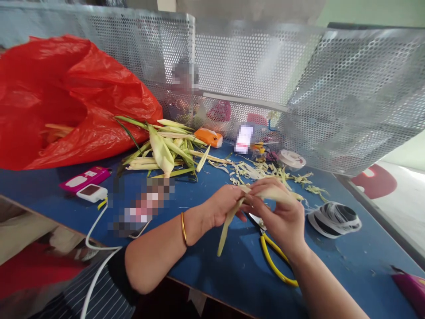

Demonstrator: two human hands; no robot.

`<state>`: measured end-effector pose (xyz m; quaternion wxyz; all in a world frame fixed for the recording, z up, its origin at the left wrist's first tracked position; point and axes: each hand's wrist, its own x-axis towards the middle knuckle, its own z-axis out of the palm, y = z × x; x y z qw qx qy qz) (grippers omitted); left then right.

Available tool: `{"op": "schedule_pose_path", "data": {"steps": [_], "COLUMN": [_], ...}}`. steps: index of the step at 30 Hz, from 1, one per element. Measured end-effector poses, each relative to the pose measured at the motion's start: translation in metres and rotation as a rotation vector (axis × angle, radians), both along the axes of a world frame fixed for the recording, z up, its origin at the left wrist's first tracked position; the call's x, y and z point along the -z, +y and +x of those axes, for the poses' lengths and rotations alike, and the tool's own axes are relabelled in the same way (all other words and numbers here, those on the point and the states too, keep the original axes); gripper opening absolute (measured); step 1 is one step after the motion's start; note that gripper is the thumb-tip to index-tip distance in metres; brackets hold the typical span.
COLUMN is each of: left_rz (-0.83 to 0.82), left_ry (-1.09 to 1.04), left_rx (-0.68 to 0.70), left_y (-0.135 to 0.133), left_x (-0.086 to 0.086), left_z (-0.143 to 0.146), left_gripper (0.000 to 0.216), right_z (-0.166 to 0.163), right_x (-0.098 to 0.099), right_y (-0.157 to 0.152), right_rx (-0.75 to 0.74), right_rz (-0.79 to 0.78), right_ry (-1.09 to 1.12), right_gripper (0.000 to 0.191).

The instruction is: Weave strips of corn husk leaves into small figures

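Observation:
Both of my hands meet over the blue table, pinching a pale strip of corn husk (229, 223). My left hand (223, 206), with a gold bangle at its wrist, is closed on the strip near its middle; one end hangs down toward me. My right hand (282, 217) is closed on the same husk from the other side, and a wider part of it lies across those fingers. Where the fingertips meet, the fold is partly hidden. Beneath my right hand lie yellow-handled scissors (274, 261), their blades partly covered by the hand.
A heap of corn husks (162, 153) lies by a large red plastic bag (109, 102). Husk scraps (252, 170) spread behind my hands. A spool of white thread (334, 219) stands right; a white cable (96, 223) crosses the left edge. A perforated metal screen (239, 62) closes the back.

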<state>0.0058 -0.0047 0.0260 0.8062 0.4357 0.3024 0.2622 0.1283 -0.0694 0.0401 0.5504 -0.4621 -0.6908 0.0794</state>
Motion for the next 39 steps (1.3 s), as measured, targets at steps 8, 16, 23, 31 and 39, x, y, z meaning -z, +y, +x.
{"op": "schedule_pose_path", "data": {"steps": [8, 16, 23, 31, 39], "left_rz": [-0.278, -0.355, -0.225, -0.096, 0.047], "left_ry": [-0.292, -0.347, -0.257, -0.154, -0.106], "left_rx": [-0.086, -0.152, -0.215, -0.172, -0.053], "left_y": [0.029, 0.028, 0.019, 0.012, 0.008], "left_x": [-0.009, -0.015, -0.013, -0.005, -0.005], "left_z": [-0.021, -0.029, -0.017, -0.01, -0.011], "left_gripper": [0.03, 0.028, 0.03, 0.033, 0.039], "right_z": [-0.001, -0.009, -0.012, -0.005, 0.014], "right_x": [0.008, 0.03, 0.021, 0.017, 0.021], "right_y": [0.004, 0.013, 0.004, 0.005, 0.028], "right_rx": [-0.091, -0.009, 0.187, 0.092, 0.059], "right_rz": [0.296, 0.034, 0.423, 0.358, -0.436], "right_ry": [-0.577, -0.374, -0.886, -0.457, 0.778], "right_gripper": [0.022, 0.013, 0.03, 0.017, 0.02]}}
